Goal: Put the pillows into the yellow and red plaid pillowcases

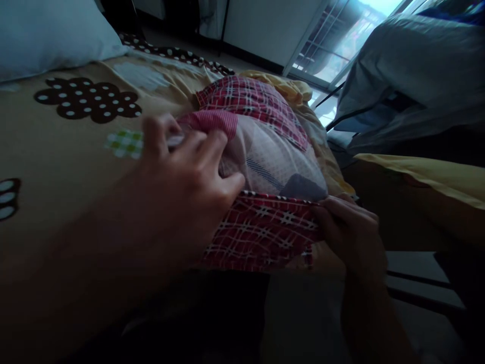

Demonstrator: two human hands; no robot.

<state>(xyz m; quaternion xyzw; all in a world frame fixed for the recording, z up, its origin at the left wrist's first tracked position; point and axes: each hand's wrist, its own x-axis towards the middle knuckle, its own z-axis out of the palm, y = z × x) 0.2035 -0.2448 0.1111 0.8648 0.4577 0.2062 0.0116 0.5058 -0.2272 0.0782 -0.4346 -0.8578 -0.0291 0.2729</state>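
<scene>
A red plaid pillowcase (261, 227) lies open across the bed's near edge, one side toward me and the other side (250, 96) folded away at the back. Between these sides shows a pale patterned pillow (265, 151) with a pink striped end and a dark grey patch. At that end, my left hand (189, 167) is closed with curled fingers on the pillow, its thumb by the pillowcase's near hem. Some of its fingers are blurred, and its fingertips are partly hidden. My right hand (350, 230) pinches the hem's right end, and the hem runs taut between both hands.
Under everything lies a tan bedsheet (76, 146) with brown dotted cloud shapes. A white pillow (56, 38) rests at the upper left. To the right, grey cloth (413, 76) hangs over a dark frame, with a yellow cloth (428, 172) below. A barred window (337, 40) is behind.
</scene>
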